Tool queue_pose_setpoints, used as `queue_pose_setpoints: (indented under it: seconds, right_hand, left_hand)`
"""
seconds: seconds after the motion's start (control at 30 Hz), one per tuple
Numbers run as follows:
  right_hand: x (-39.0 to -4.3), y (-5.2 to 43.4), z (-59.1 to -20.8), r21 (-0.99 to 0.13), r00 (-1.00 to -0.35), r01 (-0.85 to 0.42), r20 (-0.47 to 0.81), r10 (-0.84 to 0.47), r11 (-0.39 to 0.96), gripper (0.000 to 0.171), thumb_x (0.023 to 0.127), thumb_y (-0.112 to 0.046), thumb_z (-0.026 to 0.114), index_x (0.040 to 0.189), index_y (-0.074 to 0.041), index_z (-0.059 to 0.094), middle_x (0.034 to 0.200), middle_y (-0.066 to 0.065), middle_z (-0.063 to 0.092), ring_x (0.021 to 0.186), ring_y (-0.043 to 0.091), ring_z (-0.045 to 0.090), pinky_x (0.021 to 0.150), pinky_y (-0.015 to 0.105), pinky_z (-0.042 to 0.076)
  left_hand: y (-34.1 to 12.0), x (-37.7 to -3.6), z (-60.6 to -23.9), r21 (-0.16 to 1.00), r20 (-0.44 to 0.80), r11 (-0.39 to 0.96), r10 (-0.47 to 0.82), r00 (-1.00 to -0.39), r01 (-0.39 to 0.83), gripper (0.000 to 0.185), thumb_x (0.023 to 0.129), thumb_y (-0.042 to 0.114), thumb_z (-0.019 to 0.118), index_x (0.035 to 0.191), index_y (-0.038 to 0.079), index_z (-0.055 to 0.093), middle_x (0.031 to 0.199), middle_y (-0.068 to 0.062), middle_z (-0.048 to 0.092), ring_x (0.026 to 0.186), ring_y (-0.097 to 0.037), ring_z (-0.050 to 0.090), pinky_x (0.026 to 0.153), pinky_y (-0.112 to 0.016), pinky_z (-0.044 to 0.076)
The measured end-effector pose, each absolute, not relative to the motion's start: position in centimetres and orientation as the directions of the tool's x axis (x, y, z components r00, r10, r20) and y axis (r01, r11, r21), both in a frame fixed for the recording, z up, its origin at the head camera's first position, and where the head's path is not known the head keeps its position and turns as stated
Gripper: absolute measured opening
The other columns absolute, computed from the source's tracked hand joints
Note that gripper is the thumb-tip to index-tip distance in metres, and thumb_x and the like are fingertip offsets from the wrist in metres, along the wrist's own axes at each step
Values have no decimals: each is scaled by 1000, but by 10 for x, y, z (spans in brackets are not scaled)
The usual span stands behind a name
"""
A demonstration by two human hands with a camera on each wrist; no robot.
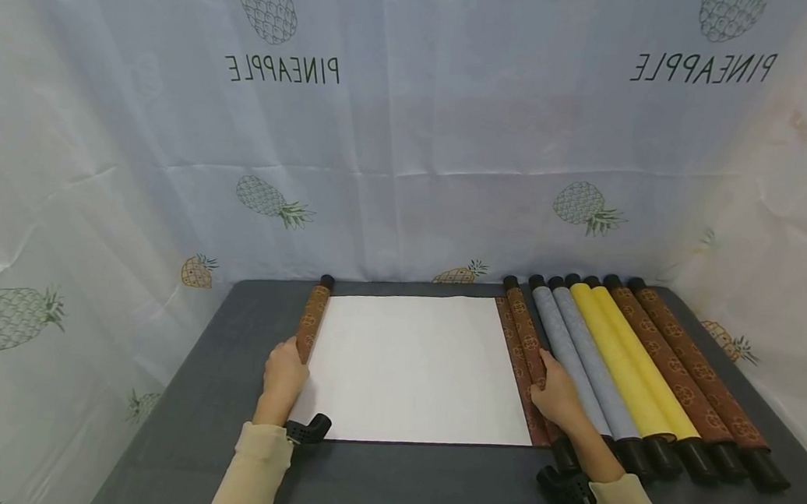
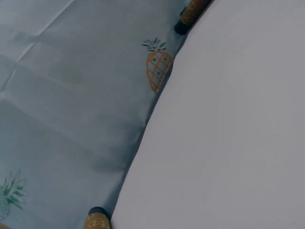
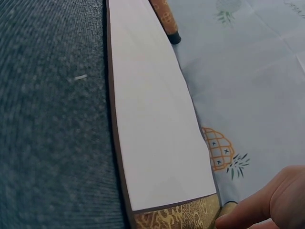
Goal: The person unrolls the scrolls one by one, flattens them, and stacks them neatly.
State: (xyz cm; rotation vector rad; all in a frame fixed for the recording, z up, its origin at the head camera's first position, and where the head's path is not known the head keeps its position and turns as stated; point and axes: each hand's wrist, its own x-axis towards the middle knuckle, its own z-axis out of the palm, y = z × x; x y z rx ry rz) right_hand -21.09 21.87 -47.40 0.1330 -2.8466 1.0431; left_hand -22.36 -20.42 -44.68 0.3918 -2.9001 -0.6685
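A hanging scroll lies unrolled on the dark grey table [image 1: 387, 485], its white paper [image 1: 409, 366] facing up. My left hand [image 1: 284, 372] grips the near part of the scroll's left roller [image 1: 313, 320], brown-patterned with a black cap. My right hand [image 1: 557, 391] curls over the right roller [image 1: 527, 335], beside the brown brocade border [image 1: 515, 361]. The left wrist view shows the paper [image 2: 228, 133] and two roller ends [image 2: 190, 12]. The right wrist view shows the paper [image 3: 152, 119], the brocade [image 3: 176, 217], the far roller [image 3: 164, 16] and my fingers [image 3: 267, 202].
Several rolled scrolls lie side by side right of my right hand: blue-grey [image 1: 579, 358], yellow [image 1: 630, 369] and brown-patterned [image 1: 690, 373], black caps toward me. A pale pineapple-print cloth [image 1: 412, 128] walls the table at the back and sides.
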Motion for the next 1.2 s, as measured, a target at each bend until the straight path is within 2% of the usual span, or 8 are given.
queue_pose_setpoints:
  seconds: [0.23, 0.37, 0.57, 0.7, 0.8, 0.93, 1.03, 1.2]
  right_hand:
    - [-210, 218, -472, -634, -992, -114, 121, -47, 765, 67, 76, 8, 48, 137, 25, 26, 136, 47, 37, 127, 60, 39, 101, 64, 39]
    - [-210, 217, -471, -634, -991, -117, 124, -49, 765, 67, 76, 8, 49, 137, 25, 26, 135, 48, 38, 126, 60, 40, 102, 64, 39]
    - [-210, 217, -472, -638, -992, -113, 121, -46, 761, 67, 76, 8, 48, 137, 25, 26, 136, 47, 36, 126, 59, 40, 101, 63, 39]
    - [-210, 218, -473, -639, -993, -106, 110, -46, 762, 67, 77, 8, 47, 138, 24, 24, 138, 47, 35, 127, 58, 39, 101, 63, 39]
    - [-210, 219, -473, -641, -992, -111, 113, -50, 760, 67, 77, 8, 47, 138, 25, 25, 137, 47, 35, 125, 58, 41, 100, 63, 40]
    - [-211, 219, -472, -643, -992, -116, 112, -57, 757, 68, 77, 8, 48, 138, 25, 24, 137, 48, 35, 125, 59, 41, 100, 64, 40]
    - [-211, 219, -472, -650, -994, -106, 96, -56, 753, 68, 77, 8, 47, 139, 24, 23, 138, 47, 34, 128, 60, 36, 102, 65, 37]
    - [-211, 219, -472, -658, -997, -79, 60, -52, 749, 69, 78, 8, 46, 141, 23, 21, 141, 46, 31, 131, 60, 32, 105, 65, 34]
  left_hand:
    - [-205, -222, -446, 433, 94, 878, -266, -959, -201, 47, 80, -9, 55, 126, -18, 48, 120, -40, 56, 109, -54, 57, 91, -58, 49]
    - [-206, -224, -450, 410, 97, 895, -236, -967, -178, 49, 81, -8, 50, 127, -24, 41, 121, -45, 49, 112, -57, 52, 93, -61, 46]
    - [-209, -228, -455, 452, -12, 862, -251, -968, -229, 61, 86, -2, 43, 137, -26, 21, 140, -50, 26, 134, -62, 27, 109, -67, 28]
    - [-211, -229, -457, 456, -47, 855, -254, -966, -247, 65, 87, -1, 42, 140, -26, 13, 145, -49, 16, 139, -61, 17, 113, -68, 21]
    - [-212, -229, -458, 450, -19, 858, -268, -963, -248, 67, 86, -4, 47, 140, -25, 15, 144, -48, 21, 138, -60, 23, 109, -67, 28]
    - [-213, -229, -460, 438, 36, 863, -295, -955, -250, 67, 83, -6, 54, 138, -25, 21, 135, -45, 32, 126, -57, 37, 101, -64, 38]
    - [-215, -229, -461, 426, 41, 869, -296, -954, -251, 66, 84, -6, 53, 139, -24, 21, 135, -44, 33, 125, -56, 39, 102, -63, 38]
    - [-220, -230, -461, 436, 16, 864, -288, -957, -253, 67, 87, -6, 49, 144, -20, 17, 144, -42, 25, 132, -55, 31, 103, -65, 35]
